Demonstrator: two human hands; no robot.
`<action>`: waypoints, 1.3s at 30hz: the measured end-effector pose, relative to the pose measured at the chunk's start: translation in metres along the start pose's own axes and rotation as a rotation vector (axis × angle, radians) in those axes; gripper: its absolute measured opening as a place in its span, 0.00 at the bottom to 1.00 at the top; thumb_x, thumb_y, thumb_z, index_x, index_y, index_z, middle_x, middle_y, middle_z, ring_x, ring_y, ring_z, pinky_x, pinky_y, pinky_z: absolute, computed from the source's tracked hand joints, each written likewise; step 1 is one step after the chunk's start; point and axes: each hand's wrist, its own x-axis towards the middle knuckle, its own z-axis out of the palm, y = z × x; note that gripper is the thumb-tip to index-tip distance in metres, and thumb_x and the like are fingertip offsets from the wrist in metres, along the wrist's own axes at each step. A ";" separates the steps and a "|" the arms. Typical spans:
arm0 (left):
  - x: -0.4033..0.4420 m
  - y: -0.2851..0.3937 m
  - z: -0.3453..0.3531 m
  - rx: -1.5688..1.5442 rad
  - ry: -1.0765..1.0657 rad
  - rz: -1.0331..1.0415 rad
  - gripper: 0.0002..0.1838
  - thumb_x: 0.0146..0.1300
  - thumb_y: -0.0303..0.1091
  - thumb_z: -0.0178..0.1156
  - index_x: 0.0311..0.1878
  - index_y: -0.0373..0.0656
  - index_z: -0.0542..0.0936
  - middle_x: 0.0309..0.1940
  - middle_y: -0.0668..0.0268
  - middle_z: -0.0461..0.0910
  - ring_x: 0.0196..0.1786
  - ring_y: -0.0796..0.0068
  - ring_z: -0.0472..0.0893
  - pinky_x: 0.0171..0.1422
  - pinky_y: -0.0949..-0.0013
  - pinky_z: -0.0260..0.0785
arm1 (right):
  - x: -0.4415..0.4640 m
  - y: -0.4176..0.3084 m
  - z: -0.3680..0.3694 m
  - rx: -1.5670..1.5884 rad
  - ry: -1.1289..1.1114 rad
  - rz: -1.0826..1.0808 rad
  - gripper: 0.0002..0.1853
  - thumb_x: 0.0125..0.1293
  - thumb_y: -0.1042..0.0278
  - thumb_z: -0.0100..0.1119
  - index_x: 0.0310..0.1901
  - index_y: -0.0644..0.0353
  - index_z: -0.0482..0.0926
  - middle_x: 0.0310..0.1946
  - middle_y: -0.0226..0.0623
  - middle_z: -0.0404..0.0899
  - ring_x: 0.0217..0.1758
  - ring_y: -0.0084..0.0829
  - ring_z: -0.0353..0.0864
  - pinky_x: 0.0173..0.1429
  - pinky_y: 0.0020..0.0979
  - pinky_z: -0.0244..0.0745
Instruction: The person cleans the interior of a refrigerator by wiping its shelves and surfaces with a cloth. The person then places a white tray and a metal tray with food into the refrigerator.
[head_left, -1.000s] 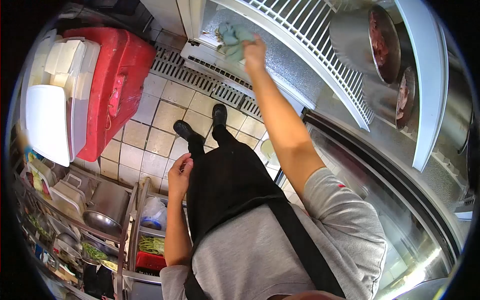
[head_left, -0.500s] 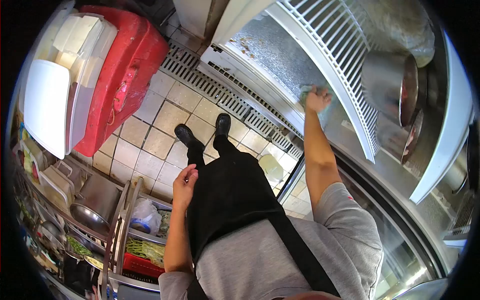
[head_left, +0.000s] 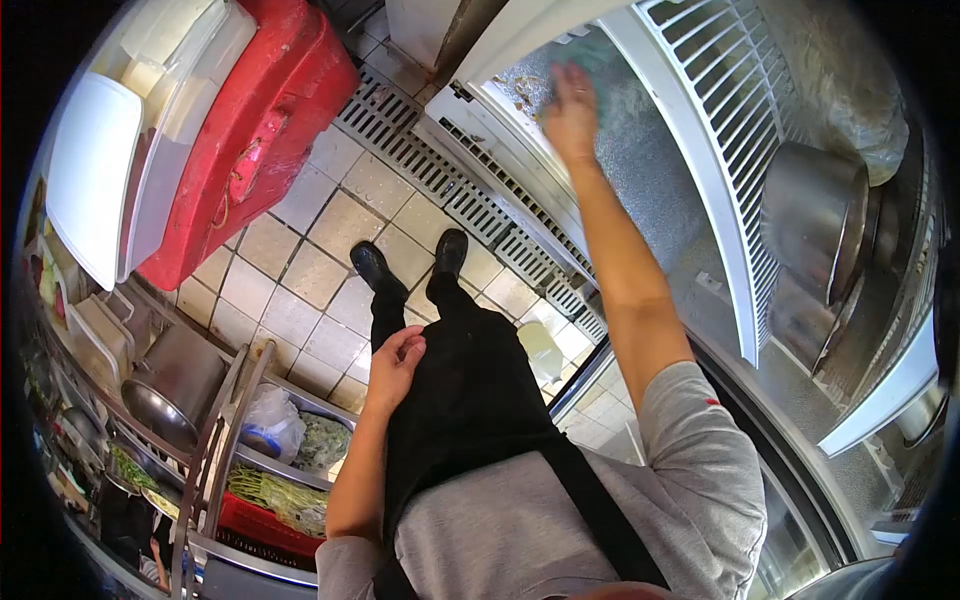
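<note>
My right hand [head_left: 572, 112] is on the bottom panel [head_left: 640, 160] of an open fridge, pressing a green cloth [head_left: 600, 75] that is blurred by motion and partly covered by the fingers. Brown crumbs [head_left: 520, 92] lie on the panel just left of that hand. Above the panel runs a white wire shelf [head_left: 735, 120]. My left hand [head_left: 397, 367] hangs beside the black apron [head_left: 470, 390], with its fingers curled and pressed together; whether anything is between them is too small to tell.
Metal pots [head_left: 815, 220] and a plastic bag [head_left: 850, 90] sit on the shelf at right. A red cooler [head_left: 240, 150] with plastic containers stands at left. A drawer [head_left: 262, 460] holding green vegetables [head_left: 275, 498] is at lower left. A floor grate [head_left: 450, 180] crosses the tiles.
Over the last second my right hand swept the cloth rightward along the panel, then back left towards the crumbs. My left hand stays by the apron. The whole view has shifted slightly.
</note>
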 end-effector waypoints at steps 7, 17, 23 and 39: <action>-0.002 0.015 0.004 -0.055 -0.029 0.032 0.14 0.61 0.29 0.58 0.51 0.39 0.76 0.38 0.67 0.78 0.41 0.82 0.75 0.47 0.78 0.67 | 0.026 -0.053 -0.040 0.795 -0.399 0.626 0.19 0.55 0.82 0.43 0.44 0.61 0.81 0.45 0.44 0.78 0.48 0.38 0.77 0.53 0.31 0.73; -0.005 0.017 -0.029 -0.127 -0.016 0.041 0.17 0.62 0.33 0.57 0.54 0.42 0.74 0.42 0.66 0.78 0.41 0.79 0.77 0.46 0.77 0.68 | -0.088 -0.015 -0.056 -0.109 -0.109 0.327 0.20 0.53 0.77 0.50 0.51 0.58 0.76 0.50 0.51 0.72 0.54 0.47 0.70 0.58 0.41 0.65; -0.002 0.017 -0.025 -0.188 0.002 -0.034 0.15 0.62 0.28 0.57 0.52 0.36 0.75 0.39 0.67 0.78 0.42 0.80 0.75 0.50 0.77 0.67 | -0.016 -0.061 -0.002 0.006 -0.128 0.285 0.25 0.48 0.78 0.52 0.52 0.57 0.75 0.48 0.53 0.74 0.53 0.49 0.70 0.56 0.41 0.65; 0.003 0.029 -0.036 -0.201 0.008 -0.025 0.14 0.61 0.27 0.57 0.51 0.37 0.76 0.38 0.68 0.78 0.41 0.81 0.75 0.49 0.78 0.67 | 0.022 -0.042 0.019 -0.146 -0.073 0.141 0.26 0.50 0.67 0.59 0.53 0.64 0.72 0.48 0.50 0.76 0.48 0.49 0.74 0.57 0.38 0.67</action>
